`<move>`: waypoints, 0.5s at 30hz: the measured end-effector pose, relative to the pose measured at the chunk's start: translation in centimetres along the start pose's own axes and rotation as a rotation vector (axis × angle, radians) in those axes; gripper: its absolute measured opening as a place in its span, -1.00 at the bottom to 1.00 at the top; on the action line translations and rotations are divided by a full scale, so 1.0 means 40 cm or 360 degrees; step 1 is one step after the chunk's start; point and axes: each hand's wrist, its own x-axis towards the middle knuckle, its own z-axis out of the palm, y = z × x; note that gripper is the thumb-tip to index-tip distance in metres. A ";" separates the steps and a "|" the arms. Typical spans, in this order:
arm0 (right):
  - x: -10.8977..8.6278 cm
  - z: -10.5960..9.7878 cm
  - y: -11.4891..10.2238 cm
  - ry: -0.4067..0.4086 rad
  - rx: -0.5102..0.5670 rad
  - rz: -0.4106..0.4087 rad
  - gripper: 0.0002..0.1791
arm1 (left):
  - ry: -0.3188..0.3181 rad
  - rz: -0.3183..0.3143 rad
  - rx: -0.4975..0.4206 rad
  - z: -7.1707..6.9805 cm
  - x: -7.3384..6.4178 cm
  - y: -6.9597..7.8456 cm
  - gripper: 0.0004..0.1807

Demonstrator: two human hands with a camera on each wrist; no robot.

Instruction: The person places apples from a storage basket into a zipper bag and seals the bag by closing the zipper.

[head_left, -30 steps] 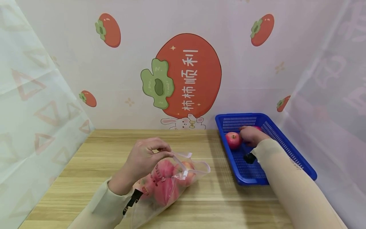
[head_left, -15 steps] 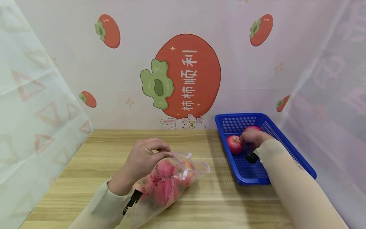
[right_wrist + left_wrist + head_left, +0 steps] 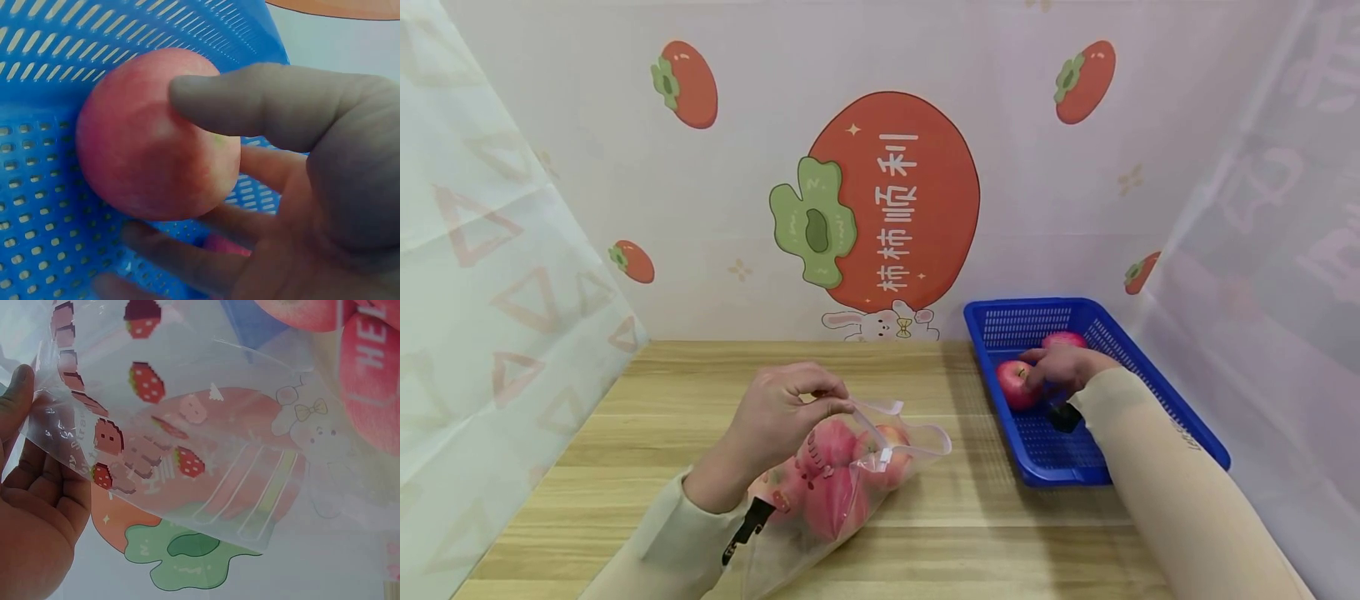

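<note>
My left hand [image 3: 790, 412] pinches the rim of a clear zip bag [image 3: 917, 450] between thumb and fingers. Several red apples [image 3: 831, 500] fill the bag, which lies on the table with its mouth facing right. Printed strawberries show on the plastic [image 3: 147, 381] in the left wrist view. Inside the blue basket [image 3: 1067, 475], my right hand [image 3: 1063, 367] is around a red apple [image 3: 1015, 385]. In the right wrist view its thumb lies across the near side of that apple [image 3: 150, 144], while the fingers pass behind and below it. Another apple [image 3: 1065, 339] sits beyond the hand.
The basket stands at the back right of the wooden table [image 3: 647, 417], its perforated walls close around the right hand. A printed backdrop [image 3: 737, 167] rises behind the table, and white sheets hang at both sides.
The right hand has shifted slightly toward me within the basket, and the apple at it has moved slightly nearer too. The far apple is more exposed. The left hand and bag stay put.
</note>
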 end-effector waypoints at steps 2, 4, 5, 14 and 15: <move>0.000 -0.002 0.002 -0.0018 -0.0027 0.0012 -0.09 | -0.0004 -0.0001 -0.0005 0.000 0.000 -0.001 -0.91; -0.001 -0.004 0.003 -0.0046 -0.0039 0.0024 -0.08 | -0.0008 -0.0005 -0.0010 0.000 0.000 -0.002 -0.91; -0.001 -0.006 0.004 -0.0057 -0.0047 0.0030 -0.06 | -0.0009 -0.0007 -0.0008 0.000 0.000 -0.001 -0.91; -0.008 -0.006 0.014 -0.0240 -0.0247 0.0004 0.03 | -0.0019 -0.0016 -0.0019 0.002 0.000 -0.002 -0.91; -0.010 -0.004 0.013 -0.0251 -0.0229 0.0023 0.04 | -0.0022 -0.0016 -0.0019 0.001 0.000 -0.002 -0.91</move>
